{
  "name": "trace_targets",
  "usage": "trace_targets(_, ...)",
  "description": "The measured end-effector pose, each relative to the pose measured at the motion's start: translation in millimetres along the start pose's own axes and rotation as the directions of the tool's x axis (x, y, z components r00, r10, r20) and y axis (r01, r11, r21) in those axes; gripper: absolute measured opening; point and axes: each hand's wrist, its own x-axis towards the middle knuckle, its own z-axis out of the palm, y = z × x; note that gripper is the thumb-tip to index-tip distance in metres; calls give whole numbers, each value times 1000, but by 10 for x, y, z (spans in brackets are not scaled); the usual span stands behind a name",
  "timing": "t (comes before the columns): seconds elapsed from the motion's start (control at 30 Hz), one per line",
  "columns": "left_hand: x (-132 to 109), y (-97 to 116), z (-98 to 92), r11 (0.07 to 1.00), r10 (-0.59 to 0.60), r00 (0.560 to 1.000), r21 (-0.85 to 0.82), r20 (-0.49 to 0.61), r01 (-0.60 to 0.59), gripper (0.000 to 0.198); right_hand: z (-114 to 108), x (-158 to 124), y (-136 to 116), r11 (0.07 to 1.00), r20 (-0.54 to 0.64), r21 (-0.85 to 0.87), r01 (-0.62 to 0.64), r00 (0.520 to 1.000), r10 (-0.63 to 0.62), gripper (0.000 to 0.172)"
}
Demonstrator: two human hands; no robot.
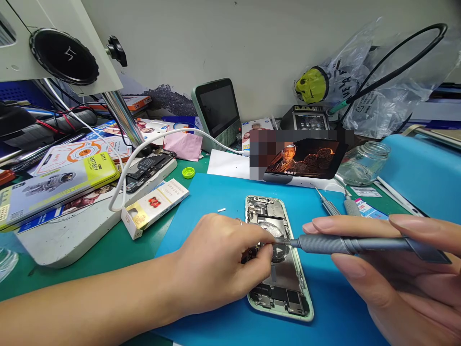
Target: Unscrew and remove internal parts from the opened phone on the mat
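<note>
Standing next to this green counter [108, 250], most of the middle is covered by a blue mat [216, 192], and there's a big white microscope base [72, 230] shoved off to the left side. Both arms come in from the near edge. The left hand [219, 259] is planted right on top of the opened phone [288, 281]. Its thumb and forefinger are pinched tight against the guts around the middle, and I can't make out if anything tiny is caught between them. The right hand [396, 274] has its grip closed around a grey screwdriver [342, 244], held low and nearly flat.

The bit that matters: the phone lies on the mat with its long axis running away from the person, the far end leaning slightly left. The screwdriver comes in from the right, crossways to that axis. Its tip sits at the phone's middle, touching or just about touching the left fingertips. So the phone is to the left of the right hand, and the left hand is the nearer one, already on it.

Smaller stuff: a cigarette box [154, 206] left of the mat, a glass jar [363, 163] far right, and a green bottle cap [188, 172] just past the mat's far-left corner.
</note>
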Motion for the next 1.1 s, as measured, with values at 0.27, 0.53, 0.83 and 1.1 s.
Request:
trace_targets(0.27,5,-3,3,1000,12,1000,4,-7,-12,19,25,-25,14,1000,-12,-15,-19,1000,19,79)
trace_targets(0.53,-7,-3,13,1000,-1,1000,27,-27,2,21,46,-58,-7,996,-26,54,-68,997,69,79)
trace_targets(0.83,-1,-2,13,999,-25,1000,27,-14,25,18,27,-61,19,997,-28,56,-62,998,64,79)
trace_targets(1.1,-2,36,-5,999,-44,999,-14,-24,44,19,35,-39,6,996,-28,71,-54,998,56,81)
